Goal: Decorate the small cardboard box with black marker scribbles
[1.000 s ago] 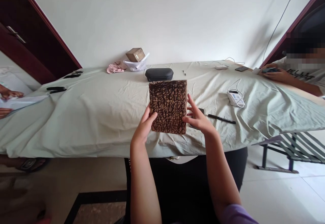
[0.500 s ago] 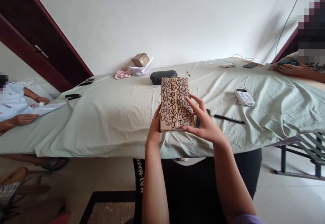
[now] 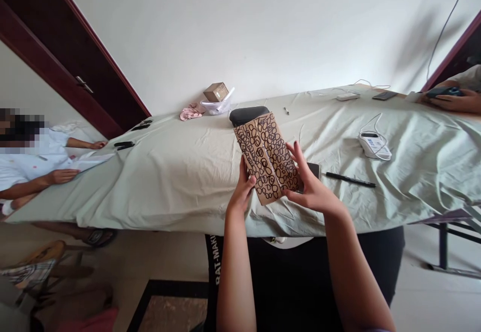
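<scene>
A flat brown cardboard packet covered in black scribbled loops (image 3: 267, 157) is held tilted above the near edge of the table (image 3: 169, 171) draped in pale green cloth. The left hand (image 3: 240, 194) pinches its lower left edge in a narrow grip, the right hand (image 3: 310, 186) holds its right side with fingers spread. A thin black pen (image 3: 350, 179) lies on the cloth just right of the hands.

Open cloth (image 3: 176, 171) left of the hands; phone (image 3: 313, 169) and pen (image 3: 350, 179) close on the right.

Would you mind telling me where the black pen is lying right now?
In the head view, the black pen lies on the cloth-covered table, just right of the right hand, nearer the person than the white device.
</scene>
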A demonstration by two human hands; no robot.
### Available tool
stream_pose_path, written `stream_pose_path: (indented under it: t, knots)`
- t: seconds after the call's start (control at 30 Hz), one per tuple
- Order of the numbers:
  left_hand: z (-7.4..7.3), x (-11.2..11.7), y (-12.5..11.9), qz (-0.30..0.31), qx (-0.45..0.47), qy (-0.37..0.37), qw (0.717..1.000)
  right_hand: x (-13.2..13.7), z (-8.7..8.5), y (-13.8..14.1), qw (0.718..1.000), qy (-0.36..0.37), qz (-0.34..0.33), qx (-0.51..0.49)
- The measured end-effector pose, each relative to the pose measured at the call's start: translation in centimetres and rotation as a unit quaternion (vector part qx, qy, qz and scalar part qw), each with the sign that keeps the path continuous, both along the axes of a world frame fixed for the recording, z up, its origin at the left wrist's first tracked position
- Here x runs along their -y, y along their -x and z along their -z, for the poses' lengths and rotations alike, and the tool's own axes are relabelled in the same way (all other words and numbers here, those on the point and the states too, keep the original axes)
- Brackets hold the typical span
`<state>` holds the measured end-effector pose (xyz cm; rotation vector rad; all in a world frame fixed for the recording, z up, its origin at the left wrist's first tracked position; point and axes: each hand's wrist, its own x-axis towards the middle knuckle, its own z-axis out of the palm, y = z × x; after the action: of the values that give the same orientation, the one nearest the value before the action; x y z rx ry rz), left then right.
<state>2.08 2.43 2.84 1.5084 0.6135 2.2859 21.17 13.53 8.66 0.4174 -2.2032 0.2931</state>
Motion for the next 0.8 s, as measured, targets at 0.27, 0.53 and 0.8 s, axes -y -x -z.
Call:
stream_pose_path:
  t: [0.27, 0.53, 0.8]
  knots:
    - [0.7, 0.7, 0.4, 0.067, 0.077, 0.034, 0.994, -2.4, 0.5, 1.7, 0.973, 0.212, -0.076, -0.048]
    - [-0.9, 1.5, -0.4, 0.027, 0.083, 0.051, 0.995, -3.2, 1.8, 1.7, 0.851, 0.511, -0.105, 0.065]
    - [-1.3, 4.7, -0.4, -0.189, -0.126, 0.036, 0.973, -4.5, 0.8, -0.3, 0.969, 0.248, -0.013, 0.000]
